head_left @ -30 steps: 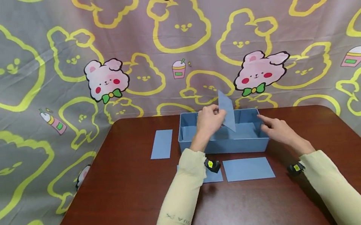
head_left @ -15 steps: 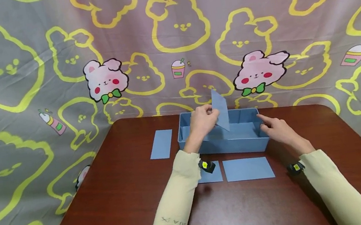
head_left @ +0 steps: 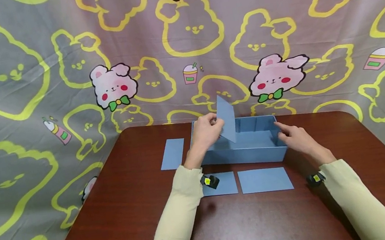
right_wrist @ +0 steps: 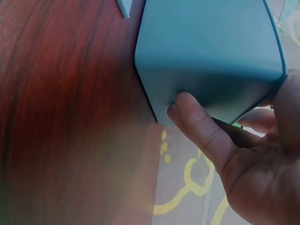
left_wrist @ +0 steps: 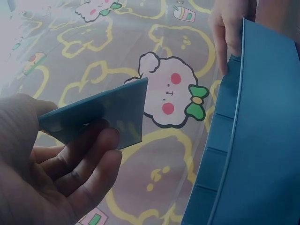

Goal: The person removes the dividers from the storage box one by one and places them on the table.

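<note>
A flat blue divider panel is pinched by one edge between the thumb and fingers of my left hand. It stands roughly upright above the left half of a long blue open-topped box. In the left wrist view the panel is apart from the box, whose inner wall has vertical ribs. My right hand holds the box's right end at the rim; in the right wrist view, fingers press against the outside of the end wall.
Flat on the brown table lie more blue panels: a narrow one left of the box, and two in front, one partly behind my left wrist, the other to its right. A patterned curtain hangs behind.
My left hand has moved left along the box with the panel in its grip. The right hand and the box have stayed in place.
</note>
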The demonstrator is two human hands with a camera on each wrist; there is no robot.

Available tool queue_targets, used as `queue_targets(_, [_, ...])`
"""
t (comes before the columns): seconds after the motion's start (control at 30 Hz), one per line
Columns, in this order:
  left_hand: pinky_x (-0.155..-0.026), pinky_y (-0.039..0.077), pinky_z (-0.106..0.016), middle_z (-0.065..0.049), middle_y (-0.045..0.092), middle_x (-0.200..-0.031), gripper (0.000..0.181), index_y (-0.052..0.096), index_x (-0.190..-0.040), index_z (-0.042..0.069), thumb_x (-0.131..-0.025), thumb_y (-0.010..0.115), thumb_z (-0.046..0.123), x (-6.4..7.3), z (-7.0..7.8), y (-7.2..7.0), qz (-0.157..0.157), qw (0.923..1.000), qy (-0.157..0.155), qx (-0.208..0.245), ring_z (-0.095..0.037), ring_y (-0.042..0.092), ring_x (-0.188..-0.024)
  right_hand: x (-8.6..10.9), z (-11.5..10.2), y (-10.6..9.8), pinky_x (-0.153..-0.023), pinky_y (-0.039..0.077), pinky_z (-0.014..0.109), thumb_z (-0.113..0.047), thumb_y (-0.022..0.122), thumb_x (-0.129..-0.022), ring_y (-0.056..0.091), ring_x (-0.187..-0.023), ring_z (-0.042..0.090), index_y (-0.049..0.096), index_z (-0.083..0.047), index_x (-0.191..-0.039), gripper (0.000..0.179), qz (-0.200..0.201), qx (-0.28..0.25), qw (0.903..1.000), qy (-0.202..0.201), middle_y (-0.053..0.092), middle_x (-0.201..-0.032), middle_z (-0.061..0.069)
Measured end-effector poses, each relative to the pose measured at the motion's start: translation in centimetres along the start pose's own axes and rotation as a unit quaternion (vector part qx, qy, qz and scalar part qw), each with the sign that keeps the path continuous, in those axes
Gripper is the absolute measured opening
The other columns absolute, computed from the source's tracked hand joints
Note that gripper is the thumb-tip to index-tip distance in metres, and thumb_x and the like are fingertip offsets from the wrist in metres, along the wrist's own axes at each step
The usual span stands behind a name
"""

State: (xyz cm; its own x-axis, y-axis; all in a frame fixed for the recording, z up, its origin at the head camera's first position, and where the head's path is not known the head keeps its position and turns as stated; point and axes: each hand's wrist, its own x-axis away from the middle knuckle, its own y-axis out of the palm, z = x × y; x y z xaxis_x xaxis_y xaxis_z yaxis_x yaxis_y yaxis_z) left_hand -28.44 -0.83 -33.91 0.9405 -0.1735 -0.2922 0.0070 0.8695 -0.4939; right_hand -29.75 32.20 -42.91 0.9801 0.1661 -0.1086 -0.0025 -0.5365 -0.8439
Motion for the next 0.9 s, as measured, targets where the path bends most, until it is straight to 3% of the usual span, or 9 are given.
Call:
queue_targets(0.27, [-0.056,0.052,-0.029,0.000,0.069,-0.071,0.037,0.067,-0.123,0.014,-0.093,0.050,0.026,1.1,-0.9,-1.4,-0.005,0.9996,0.003,-0.029,-0.016,0.067,-0.056,0.0,-0.1,-0.1,-0.048,0.036,0.030,-0.024,0.045,-0.101,0.041,-0.044,0.020,0.030,-0.009,-0.154,0.058,-0.003,-0.001,1.0000,0.001,0.042,-0.054,0.002])
queue_targets(0.53, [-0.055,0.052,-0.029,-0.002,0.066,-0.066,0.019,0.069,-0.098,0.011,-0.092,0.055,0.024,1.6,-2.2,-3.0,0.004,0.9988,0.018,-0.046,-0.016,0.064,-0.052,0.1,-0.3,-0.2,-0.047,0.036,0.030,-0.022,0.046,-0.101,0.040,-0.045,0.019,0.030,-0.007,-0.154,0.058,-0.005,-0.004,1.0000,0.001,0.040,-0.054,0.001])
queue_targets(0.73, [-0.057,0.054,-0.028,-0.004,0.065,-0.067,0.021,0.069,-0.103,0.008,-0.093,0.056,0.022,2.2,-3.0,-4.7,-0.004,0.9987,0.013,-0.049,-0.014,0.063,-0.052,-0.1,-0.2,-0.3,-0.047,0.036,0.030,-0.024,0.045,-0.101,0.040,-0.045,0.019,0.030,-0.008,-0.154,0.058,-0.006,0.002,1.0000,0.003,0.041,-0.055,0.002])
queue_targets(0.9, [-0.057,0.047,-0.027,-0.001,0.063,-0.067,0.020,0.068,-0.101,0.010,-0.093,0.055,0.023,2.7,-4.1,-6.0,0.006,0.9966,0.005,-0.082,-0.012,0.058,-0.053,-0.3,-0.2,-0.3,-0.046,0.034,0.030,-0.022,0.046,-0.100,0.036,-0.044,0.016,0.030,-0.007,-0.154,0.058,-0.004,0.003,1.0000,0.001,0.037,-0.054,-0.001])
